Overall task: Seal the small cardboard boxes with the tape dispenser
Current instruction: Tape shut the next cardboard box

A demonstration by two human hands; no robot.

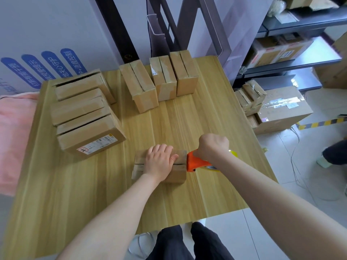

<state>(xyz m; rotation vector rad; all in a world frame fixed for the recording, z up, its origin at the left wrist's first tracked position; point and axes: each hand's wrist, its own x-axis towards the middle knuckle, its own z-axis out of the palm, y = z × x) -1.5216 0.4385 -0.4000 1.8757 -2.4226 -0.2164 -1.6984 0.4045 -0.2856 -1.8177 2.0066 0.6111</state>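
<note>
A small cardboard box [178, 171] lies on the wooden table [169, 121] near its front, its top flaps meeting at a seam. My left hand [159, 160] presses flat on the box's top. My right hand [213, 146] grips the orange tape dispenser [196, 163], whose front edge touches the right end of the box at the seam. A yellowish tape roll [232, 153] shows behind my right wrist.
Several cardboard boxes [84, 113] stand in a row at the table's left, and three more boxes [159, 79] at the back. A pink cloth [15, 132] lies left of the table. Stacked boxes [272, 107] and metal shelves [291, 53] stand on the right.
</note>
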